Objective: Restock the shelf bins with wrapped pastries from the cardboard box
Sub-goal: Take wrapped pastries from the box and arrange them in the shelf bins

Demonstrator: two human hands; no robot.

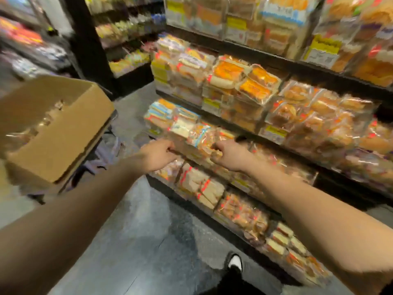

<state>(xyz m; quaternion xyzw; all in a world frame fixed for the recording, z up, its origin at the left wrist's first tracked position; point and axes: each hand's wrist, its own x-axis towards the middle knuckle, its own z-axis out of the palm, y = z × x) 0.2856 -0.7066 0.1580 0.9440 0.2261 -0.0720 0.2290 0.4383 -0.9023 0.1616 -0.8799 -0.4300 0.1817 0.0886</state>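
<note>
So the wrapped pastry (203, 138) is right at the front of the third shelf bin (185, 153) down, and you've got both hands on it. Your left hand (158, 155) has its fingers (170, 149) curled in at the pastry's left edge, and your right hand (230, 155) is pinching the right side of the wrapper. It's all pretty blurry, so I can't tell if that's one pack or two pressed together.

One cardboard box (53, 128) sits open off to your left, tilted, with more clear-wrapped pastries inside. Can't count those, too smeared.

The shelf unit (297, 67) shows four tiers, all stuffed with packs: orange-topped ones on the second tier, sandwich-looking ones on the bottom. A second shelf unit (127, 50) stands further back. Down at the bottom, one black-and-white shoe (235, 262) on the grey floor (148, 241).
</note>
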